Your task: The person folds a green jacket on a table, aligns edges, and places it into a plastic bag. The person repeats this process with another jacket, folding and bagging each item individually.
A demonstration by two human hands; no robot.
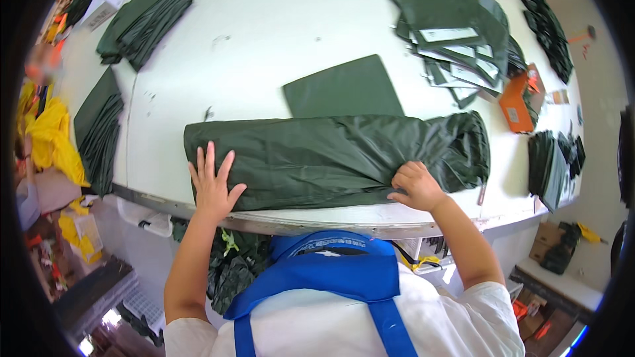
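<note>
A folded dark green sheet (311,158) lies across the middle of the frame, near the front edge of the white worktop (231,66). The left hand (213,185) is spread open, pressing its left end; the right hand (415,185) has a closed grip, pinching gathered cloth at the lower edge. The step in hand appears to be straightening or folding this sheet. The next move, I judge, calls for steady left pressure while the right-side wrinkles are pulled smooth. Just behind it, a flat green piece (347,89) is partly hidden and could catch. At upper right are labelled green pouches (440,16) and an orange box (512,106); these stand clear.
</note>
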